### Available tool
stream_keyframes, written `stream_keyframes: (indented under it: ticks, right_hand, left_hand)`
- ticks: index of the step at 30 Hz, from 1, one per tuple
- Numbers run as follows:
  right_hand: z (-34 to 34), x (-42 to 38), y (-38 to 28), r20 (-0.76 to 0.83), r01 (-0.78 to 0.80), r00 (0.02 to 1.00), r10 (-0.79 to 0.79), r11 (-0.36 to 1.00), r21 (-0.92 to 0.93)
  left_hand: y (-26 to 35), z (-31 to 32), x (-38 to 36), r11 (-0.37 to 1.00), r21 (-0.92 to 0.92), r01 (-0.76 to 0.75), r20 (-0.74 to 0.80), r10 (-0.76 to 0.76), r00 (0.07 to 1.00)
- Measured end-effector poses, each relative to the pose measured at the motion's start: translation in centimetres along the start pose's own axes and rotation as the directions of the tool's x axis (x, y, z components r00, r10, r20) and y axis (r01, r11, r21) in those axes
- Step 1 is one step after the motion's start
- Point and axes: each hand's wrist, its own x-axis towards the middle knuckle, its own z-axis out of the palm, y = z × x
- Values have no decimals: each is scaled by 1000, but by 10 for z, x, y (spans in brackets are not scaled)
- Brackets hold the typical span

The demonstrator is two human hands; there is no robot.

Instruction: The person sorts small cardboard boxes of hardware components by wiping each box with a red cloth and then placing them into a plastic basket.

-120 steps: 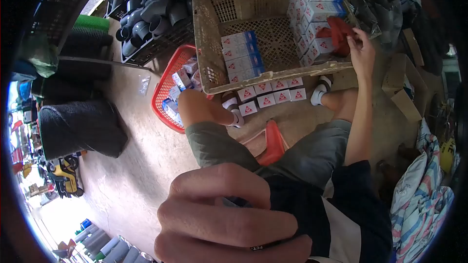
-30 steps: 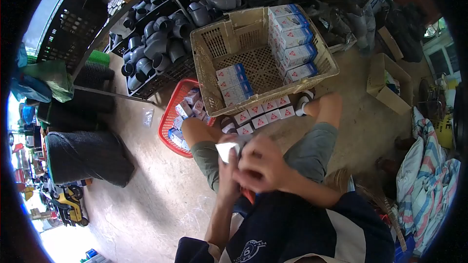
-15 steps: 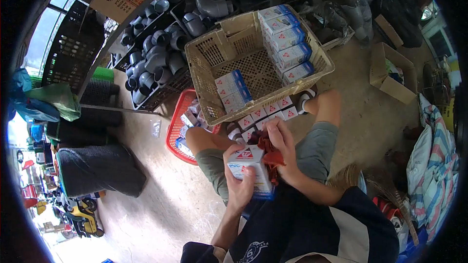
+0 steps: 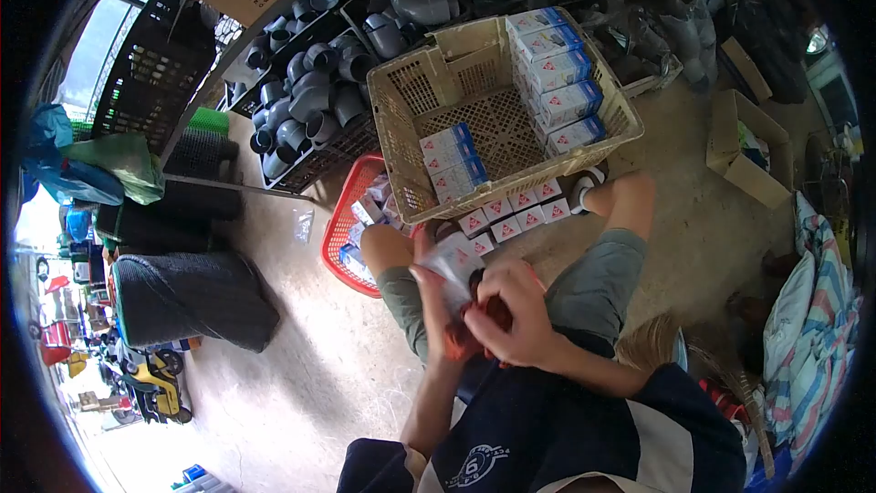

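Note:
A small white box [image 4: 454,260], blurred by motion, is in my left hand [image 4: 434,303] above my lap. My right hand [image 4: 522,318] is closed round a crumpled dark red cloth [image 4: 498,311], close against the box's right side. Part of the cloth is hidden behind my fingers. Just beyond my hands, several white boxes [image 4: 516,210] with red triangle marks line the floor between my feet. Behind them stands a tan plastic crate [image 4: 523,179], with stacked blue-and-white boxes [image 4: 559,71] along its right side and a smaller group [image 4: 447,160] at its front left.
A red plastic basket [image 4: 336,236] with boxes sits by my left knee. Grey pipe elbows [image 4: 315,96] fill black crates at the back. To the right are an opened cardboard box [image 4: 750,151] and a striped sack [image 4: 808,301]. A dark mesh roll [image 4: 192,301] lies at left.
The box has turned and tipped in my left hand, its printed faces now blurred. My right hand has come down and closer to it with the cloth. The whole view has shifted slightly.

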Motion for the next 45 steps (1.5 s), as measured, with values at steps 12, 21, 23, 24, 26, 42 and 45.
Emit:
stream_keyframes:
  ticks: [12, 21, 23, 24, 26, 42, 45]
  right_hand:
    - [10, 5, 11, -179, -57, 983, 29, 986, -154]
    - [3, 31, -8, 70, 193, 981, -182, 955, -224]
    - [3, 15, -15, 193, 294, 945, -265, 945, -143]
    - [2, 11, -10, 219, 322, 932, -290, 938, -130]
    - [-4, 15, 9, 205, 193, 965, -163, 972, -133]
    - [1, 50, -1, 28, 129, 992, -126, 976, -177]
    - [9, 39, -11, 70, 224, 974, -216, 967, -125]
  left_hand:
    - [18, 24, -15, 993, 120, -5, 96, -7, 995]
    - [13, 17, -22, 962, 274, -17, 206, -41, 978]
    - [18, 2, -2, 981, 174, -82, 184, 49, 982]
    - [20, 5, -2, 982, 171, -75, 171, 45, 984]
    - [18, 10, -13, 978, 207, -21, 135, -7, 991]
    - [-6, -7, -38, 876, 483, -7, -18, 18, 1000]
    - [-1, -5, -19, 935, 336, -117, 8, 122, 993]
